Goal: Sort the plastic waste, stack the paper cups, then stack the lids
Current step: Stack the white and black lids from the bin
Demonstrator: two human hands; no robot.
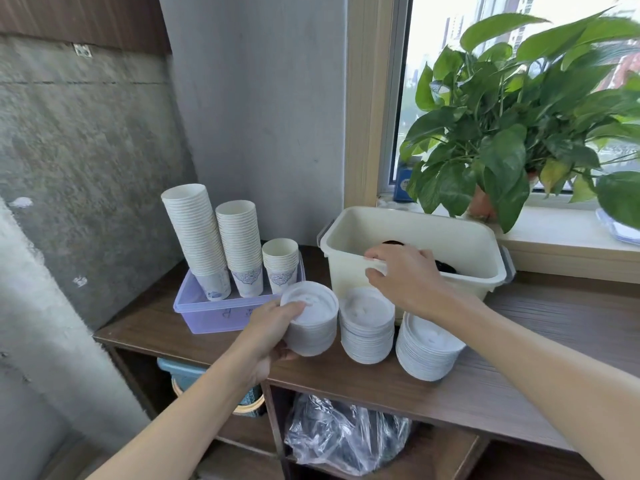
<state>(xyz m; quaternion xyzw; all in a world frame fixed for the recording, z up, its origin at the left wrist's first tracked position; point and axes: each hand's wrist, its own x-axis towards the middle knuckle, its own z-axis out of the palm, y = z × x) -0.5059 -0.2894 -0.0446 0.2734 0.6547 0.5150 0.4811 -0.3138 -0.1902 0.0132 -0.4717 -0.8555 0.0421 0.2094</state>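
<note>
Head view: a cream bin [415,237] stands on the dark wooden counter [519,358]. The right hand [405,275] is at the bin's front rim, its thumb and fingers [375,252] curled and pinching a small white piece [376,270] against that rim; whether the piece is a lid I cannot tell. Something dark [445,266] lies inside the bin.

Three stacks of white lids stand just in front of the bin. The left hand [273,327] grips the left lid stack [311,323], thumb pressed on the top lid and the other fingers wrapped round its side. The middle lid stack [367,330] and the right lid stack [427,351] stand free.

Left of the bin, a purple tray [214,315] holds three stacks of paper cups [239,247], tallest farthest from the bin. Behind the bin a leafy plant [502,133] sits on the sill. Below, a clear plastic bag [346,431] lies on a shelf.
</note>
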